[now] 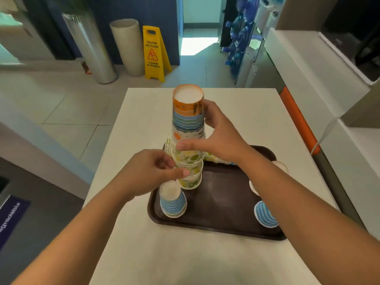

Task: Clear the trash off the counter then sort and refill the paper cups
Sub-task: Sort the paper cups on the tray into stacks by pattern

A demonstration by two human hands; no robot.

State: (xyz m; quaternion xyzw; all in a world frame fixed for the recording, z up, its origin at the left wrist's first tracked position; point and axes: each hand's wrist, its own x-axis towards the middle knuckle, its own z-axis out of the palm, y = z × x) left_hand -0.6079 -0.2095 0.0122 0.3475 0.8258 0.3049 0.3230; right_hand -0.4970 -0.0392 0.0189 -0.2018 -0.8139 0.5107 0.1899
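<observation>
On the brown tray [226,202] atop the desk [205,260], the left hand [152,171] pinched the lower rims of the inverted cup stack [188,140] while the right hand [218,132] clasped its upper half, and any sideways tug could topple it.

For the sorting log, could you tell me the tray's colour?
Dark brown tray, seen in the head view.

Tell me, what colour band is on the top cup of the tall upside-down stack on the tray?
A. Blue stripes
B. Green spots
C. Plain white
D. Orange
D: the top cup of the stack on the brown tray has an orange band around its upturned base; blue stripes and green spots appear only lower down.
</observation>
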